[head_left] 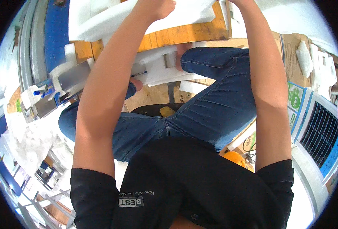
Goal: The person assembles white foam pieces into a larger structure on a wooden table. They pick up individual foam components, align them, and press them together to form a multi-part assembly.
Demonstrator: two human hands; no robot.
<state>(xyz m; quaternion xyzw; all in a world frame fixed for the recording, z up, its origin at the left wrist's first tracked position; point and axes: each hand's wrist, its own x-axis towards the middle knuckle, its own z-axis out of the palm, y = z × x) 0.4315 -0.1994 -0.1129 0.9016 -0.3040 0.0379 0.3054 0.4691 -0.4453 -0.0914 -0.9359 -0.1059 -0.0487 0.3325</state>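
My left hand (155, 7) is closed like a fist on the edge of a large white foam sheet (100, 19) held out in front of me at the top of the view. My right forearm (264, 76) reaches up beside it, and the hand itself is cut off by the top edge. Under the sheet lies a plywood board (184, 34). Below it, by my knees in blue jeans (215, 103), are white foam blocks (157, 68) with a small grey metal part (170, 59) set in one.
A grey metal block (73, 76) wrapped in foam sits at the left, with crumpled white packing (27, 141) below it. Cardboard with foam scraps (302, 57) lies at the right, above a white appliance with a dark grille (321, 133). An orange object (236, 158) is by my right hip.
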